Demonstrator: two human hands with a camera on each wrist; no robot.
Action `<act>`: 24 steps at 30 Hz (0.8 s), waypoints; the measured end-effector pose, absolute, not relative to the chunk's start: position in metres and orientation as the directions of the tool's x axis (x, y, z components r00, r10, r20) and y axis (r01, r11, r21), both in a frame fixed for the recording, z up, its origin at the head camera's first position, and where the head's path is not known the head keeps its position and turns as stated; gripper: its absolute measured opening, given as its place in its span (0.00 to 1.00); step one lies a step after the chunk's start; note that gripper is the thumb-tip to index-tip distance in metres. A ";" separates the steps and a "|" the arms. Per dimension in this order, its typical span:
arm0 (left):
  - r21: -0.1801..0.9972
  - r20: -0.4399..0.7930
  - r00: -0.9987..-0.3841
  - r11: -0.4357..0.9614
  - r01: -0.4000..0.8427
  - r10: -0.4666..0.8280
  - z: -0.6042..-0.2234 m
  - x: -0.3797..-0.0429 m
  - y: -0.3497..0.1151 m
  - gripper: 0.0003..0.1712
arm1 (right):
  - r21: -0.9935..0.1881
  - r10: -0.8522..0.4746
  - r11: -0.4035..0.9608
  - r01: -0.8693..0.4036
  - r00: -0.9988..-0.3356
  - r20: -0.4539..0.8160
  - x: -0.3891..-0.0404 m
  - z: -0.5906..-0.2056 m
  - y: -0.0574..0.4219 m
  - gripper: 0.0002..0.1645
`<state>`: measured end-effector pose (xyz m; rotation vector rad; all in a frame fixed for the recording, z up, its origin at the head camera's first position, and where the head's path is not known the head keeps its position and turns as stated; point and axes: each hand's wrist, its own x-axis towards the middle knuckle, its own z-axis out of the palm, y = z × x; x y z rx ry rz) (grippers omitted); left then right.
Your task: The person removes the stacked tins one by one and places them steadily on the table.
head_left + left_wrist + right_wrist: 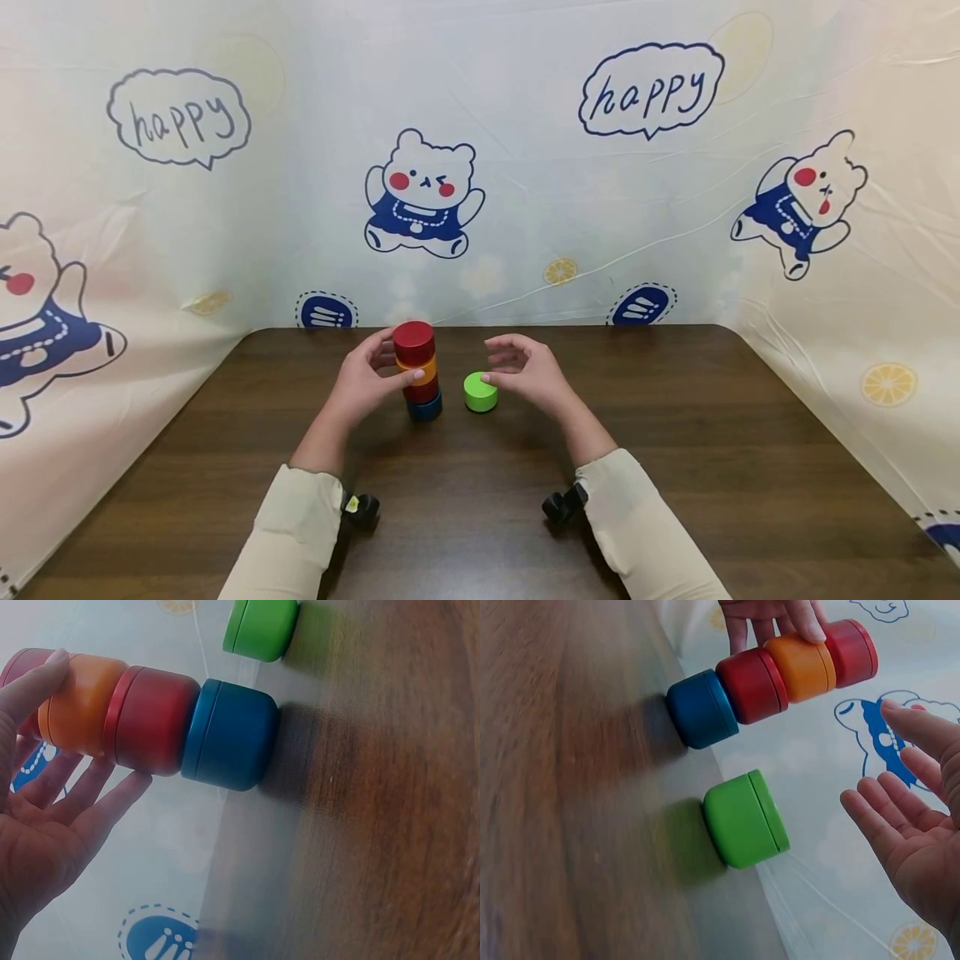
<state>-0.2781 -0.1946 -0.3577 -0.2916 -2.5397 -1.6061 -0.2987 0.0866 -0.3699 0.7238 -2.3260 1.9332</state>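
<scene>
A stack of small round lidded tins stands upright on the table. A blue tin (425, 408) is at the bottom, then a red tin (159, 720), an orange tin (799, 667) and another red tin (414, 340) on top. My left hand (365, 377) holds the stack from the left, thumb on the orange tin and fingers round the far side. To the right of the stack, a green tin (480, 394) sits alone. Close beside and above it hovers my right hand (531, 375), fingers apart and holding nothing; the right wrist view shows a gap between them.
The brown wooden table (712, 450) ends at a printed cloth backdrop (525, 208) behind and at both sides. Black wrist cameras (564, 503) are strapped near the cream sleeves (300, 525).
</scene>
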 end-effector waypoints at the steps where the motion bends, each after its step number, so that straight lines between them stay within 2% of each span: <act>1: 0.880 0.204 -0.974 0.417 0.225 0.096 -0.357 -0.278 -0.194 0.47 | -0.923 -0.332 0.120 -0.366 -0.891 0.311 -0.299 -0.369 0.085 0.27; 15: 0.885 0.174 -0.980 0.423 0.197 0.093 -0.350 -0.276 -0.190 0.44 | -0.914 -0.356 0.175 -0.367 -0.889 0.289 -0.303 -0.350 0.063 0.28; 24: 0.880 0.199 -0.976 0.422 0.219 0.092 -0.358 -0.279 -0.195 0.47 | -0.923 -0.375 0.179 -0.339 -0.891 0.254 -0.305 -0.343 0.052 0.30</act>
